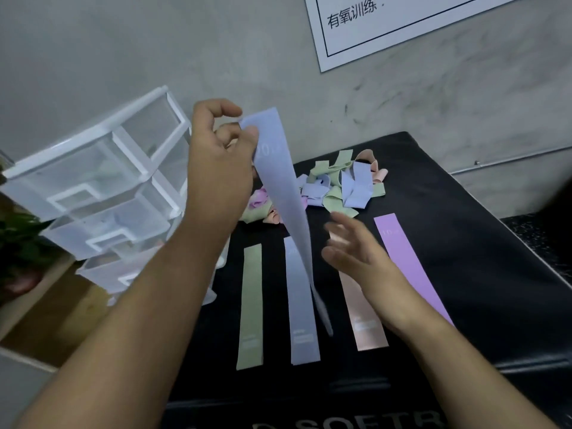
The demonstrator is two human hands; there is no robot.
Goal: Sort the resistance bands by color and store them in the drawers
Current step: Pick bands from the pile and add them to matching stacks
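Two hands: one left hand, one right hand. Five bands are separated out. Four lie flat in a row on one black mat: one green band, one blue band, one pink band, one purple band. The fifth is one raised blue band, pinched by the left hand. One tangled pile of green, blue, pink and purple bands, number indeterminate. One clear drawer unit, three drawers plainly visible. One printed sheet. One plant.

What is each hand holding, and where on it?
The left hand pinches the hanging blue band by its top end; the right hand is open, holding nothing.
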